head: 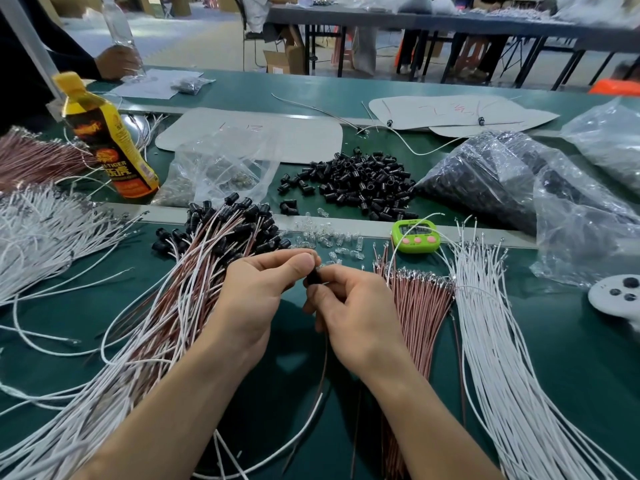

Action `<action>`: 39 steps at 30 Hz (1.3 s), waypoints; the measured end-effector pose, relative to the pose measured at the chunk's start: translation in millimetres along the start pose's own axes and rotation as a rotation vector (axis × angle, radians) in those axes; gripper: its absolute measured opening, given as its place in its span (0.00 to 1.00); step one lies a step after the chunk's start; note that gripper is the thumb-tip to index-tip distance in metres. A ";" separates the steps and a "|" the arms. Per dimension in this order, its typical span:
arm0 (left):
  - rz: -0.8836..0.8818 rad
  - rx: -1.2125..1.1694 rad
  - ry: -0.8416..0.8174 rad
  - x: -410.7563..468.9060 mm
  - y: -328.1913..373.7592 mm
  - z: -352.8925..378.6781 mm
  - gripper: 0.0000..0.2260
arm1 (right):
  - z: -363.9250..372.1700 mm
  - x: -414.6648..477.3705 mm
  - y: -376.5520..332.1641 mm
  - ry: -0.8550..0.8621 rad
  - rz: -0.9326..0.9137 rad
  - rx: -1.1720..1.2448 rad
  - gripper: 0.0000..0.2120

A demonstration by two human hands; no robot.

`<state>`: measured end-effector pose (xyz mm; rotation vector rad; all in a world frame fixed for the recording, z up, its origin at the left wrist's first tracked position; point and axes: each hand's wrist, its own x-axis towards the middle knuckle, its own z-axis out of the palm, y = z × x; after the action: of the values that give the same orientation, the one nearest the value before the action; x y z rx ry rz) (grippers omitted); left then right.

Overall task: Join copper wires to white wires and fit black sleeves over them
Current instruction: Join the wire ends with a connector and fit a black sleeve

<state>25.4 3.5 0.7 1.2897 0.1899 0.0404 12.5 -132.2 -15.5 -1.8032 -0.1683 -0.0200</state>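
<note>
green work table (346,341), seen from the head camera, with stock and finished work spread across it.

progress, judged from how things lie: a large heap of finished assemblies (194,292) lies at left centre, copper and white wires paired and capped with black sleeves at the far end, so many units seem done. much is left: a fan of bare white wires (502,341) lies at right, just beside a bundle of copper wires (419,306), and more white stock (41,237) and copper stock (31,157) lie at far left.

one unit is in hand, above the table between the heap and the copper bundle. the right hand (349,306) grips a black sleeve (313,277) between curled thumb and fingers. the left hand (256,292) pinches the sleeve's upper end with thumb and forefinger; whether a smaller part also sits there cannot be told. one copper wire (323,368) and one white wire (298,431) trail from the hands toward the near edge. the sleeve is likely being seated.

surroundings: a clear bag of black sleeves (485,181) lies at right rear, a pile of loose black sleeves (356,181) mid-table, an orange drink bottle (110,147) at left, and a green timer (415,236) beyond the copper bundle. small clear bulbs (322,240) lie scattered just beyond the hands.

obstruction: nothing blocks the hands; stray wires from the heap cross close by and could snag.
</note>
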 end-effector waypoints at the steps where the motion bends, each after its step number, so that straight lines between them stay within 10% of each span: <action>1: 0.007 -0.009 0.000 0.1 -0.1 -0.2 0.07 | 0.2 0.0 -0.4 0.000 0.000 -0.002 0.12; 16: 0.061 0.065 0.116 -0.5 -3.4 4.7 0.06 | -10.8 5.3 -5.8 0.111 0.058 -0.083 0.02; 19: 0.061 0.137 0.154 2.7 -5.5 1.3 0.07 | -30.0 16.7 -11.3 0.300 0.073 -0.342 0.05; 30: 0.070 0.280 0.189 6.5 -8.6 -2.5 0.09 | -17.0 59.4 -12.4 0.079 0.102 -0.914 0.04; 39: 0.186 0.517 0.153 2.4 -10.8 1.9 0.09 | -39.0 29.7 -6.8 0.126 -0.060 -0.024 0.11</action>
<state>27.3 -1.0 -9.4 1.8198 0.2183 0.2634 44.0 -165.3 3.4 -1.8146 -0.1330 -0.1788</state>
